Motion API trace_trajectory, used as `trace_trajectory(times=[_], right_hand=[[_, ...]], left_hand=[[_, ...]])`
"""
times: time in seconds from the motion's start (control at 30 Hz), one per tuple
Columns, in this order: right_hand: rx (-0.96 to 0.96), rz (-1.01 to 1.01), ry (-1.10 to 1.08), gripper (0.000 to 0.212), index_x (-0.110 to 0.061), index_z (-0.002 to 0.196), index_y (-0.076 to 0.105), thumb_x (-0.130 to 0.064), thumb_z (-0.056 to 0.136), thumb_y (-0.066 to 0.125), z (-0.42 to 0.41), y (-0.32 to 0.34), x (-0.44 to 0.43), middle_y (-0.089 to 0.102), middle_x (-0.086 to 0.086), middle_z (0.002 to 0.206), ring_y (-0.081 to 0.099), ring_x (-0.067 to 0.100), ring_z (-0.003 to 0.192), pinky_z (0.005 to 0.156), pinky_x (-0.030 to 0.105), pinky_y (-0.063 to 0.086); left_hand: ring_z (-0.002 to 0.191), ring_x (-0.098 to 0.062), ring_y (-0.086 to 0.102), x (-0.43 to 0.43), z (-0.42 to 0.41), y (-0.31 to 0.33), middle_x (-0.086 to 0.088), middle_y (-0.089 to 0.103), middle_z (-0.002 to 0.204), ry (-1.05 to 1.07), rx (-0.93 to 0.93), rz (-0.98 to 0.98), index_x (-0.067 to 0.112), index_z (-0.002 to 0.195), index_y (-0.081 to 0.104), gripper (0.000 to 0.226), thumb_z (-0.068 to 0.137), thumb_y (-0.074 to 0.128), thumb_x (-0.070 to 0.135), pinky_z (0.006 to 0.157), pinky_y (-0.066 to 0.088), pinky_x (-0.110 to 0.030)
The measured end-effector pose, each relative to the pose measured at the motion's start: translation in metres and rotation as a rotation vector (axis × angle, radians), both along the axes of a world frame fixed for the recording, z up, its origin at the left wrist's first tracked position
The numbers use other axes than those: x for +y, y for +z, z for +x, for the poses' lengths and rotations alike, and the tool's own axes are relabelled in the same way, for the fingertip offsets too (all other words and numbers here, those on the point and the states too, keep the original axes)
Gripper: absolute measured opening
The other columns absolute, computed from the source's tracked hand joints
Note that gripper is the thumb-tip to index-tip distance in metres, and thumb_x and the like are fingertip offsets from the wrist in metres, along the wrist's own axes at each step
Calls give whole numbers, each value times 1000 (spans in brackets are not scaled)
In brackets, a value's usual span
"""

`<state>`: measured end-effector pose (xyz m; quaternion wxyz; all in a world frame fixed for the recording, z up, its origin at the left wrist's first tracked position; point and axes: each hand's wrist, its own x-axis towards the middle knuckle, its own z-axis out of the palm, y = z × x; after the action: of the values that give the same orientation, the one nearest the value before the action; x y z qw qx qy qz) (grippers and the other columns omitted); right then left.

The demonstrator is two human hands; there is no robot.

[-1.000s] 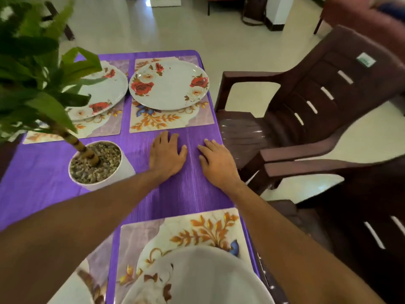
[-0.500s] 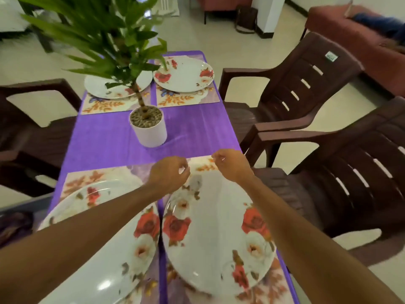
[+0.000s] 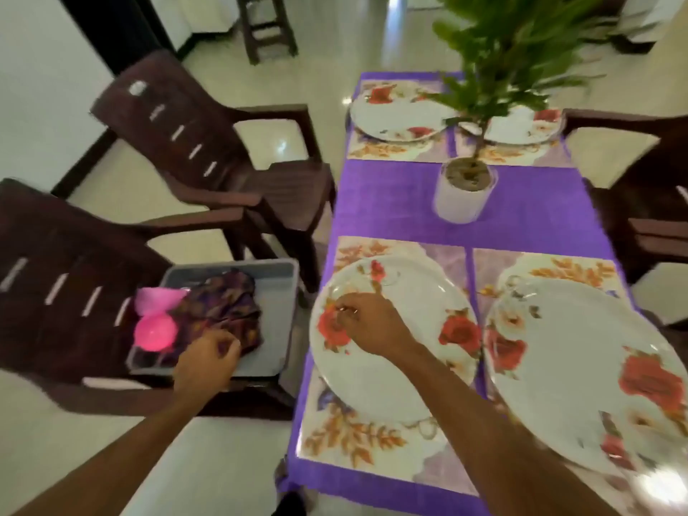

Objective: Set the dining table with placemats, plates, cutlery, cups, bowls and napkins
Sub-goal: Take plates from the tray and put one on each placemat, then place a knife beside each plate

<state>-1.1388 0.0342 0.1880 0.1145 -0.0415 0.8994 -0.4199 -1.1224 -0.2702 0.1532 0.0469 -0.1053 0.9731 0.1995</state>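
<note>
Four white plates with red flowers lie on floral placemats on the purple table: near left plate (image 3: 409,284), near right plate (image 3: 577,359), two far plates (image 3: 394,113). My right hand (image 3: 366,324) hovers over the near left plate with fingers curled and nothing in it. To the left, a grey tray (image 3: 271,303) rests on a brown chair seat and holds folded purple patterned napkins (image 3: 223,303) and pink cups (image 3: 154,331). My left hand (image 3: 206,361) is at the napkins' near edge with fingers curled; whether it grips them is hidden.
A potted plant in a white pot (image 3: 463,199) stands mid-table, its leaves covering part of the far plates. Brown plastic chairs line the left side (image 3: 208,143) and the right side (image 3: 651,180). A stool (image 3: 268,27) stands on the tiled floor beyond.
My view has swung left to the chair with the tray. My left hand left the table and reached down to the napkins. My right hand shifted onto the near left plate.
</note>
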Motion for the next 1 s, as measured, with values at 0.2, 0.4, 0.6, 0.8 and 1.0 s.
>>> trace_trajectory(times=[0.2,0.4,0.6,0.8,1.0], right_hand=[[-96,127,267,24,-28,114,75,-30,95,60,-60,-52,-179,74,-2,115,65,20,107,91,29,48],[-379,235,380,44,-25,132,62,-20,89,64,-102,-148,-290,65,4,130,59,25,121,101,35,47],[-315,430,504,88,-30,155,29,-37,80,74,-148,-235,-363,32,7,156,35,35,139,113,47,38],[-170,579,716,89,-35,156,20,-39,84,72,-173,-278,-425,-5,4,168,-3,30,154,117,59,22],[-199,684,735,85,-36,150,25,-42,81,74,-181,-303,-434,12,9,164,24,40,144,112,59,28]], left_hand=[[89,-28,70,-156,-4,-57,0,73,86,68,-282,-98,28,80,72,29,75,59,54,73,55,-37],[96,-22,65,-236,-18,-108,6,72,93,4,-356,-239,29,87,70,36,83,48,58,82,40,-36],[83,-22,64,-280,-42,-145,6,69,79,52,-315,-134,23,73,66,46,80,42,61,74,41,-33],[76,-15,64,-274,-59,-159,8,64,71,252,-302,-91,27,67,54,32,84,55,54,64,41,-26],[76,-15,62,-275,-60,-165,7,67,76,248,-333,-129,26,76,61,31,88,51,52,66,41,-26]])
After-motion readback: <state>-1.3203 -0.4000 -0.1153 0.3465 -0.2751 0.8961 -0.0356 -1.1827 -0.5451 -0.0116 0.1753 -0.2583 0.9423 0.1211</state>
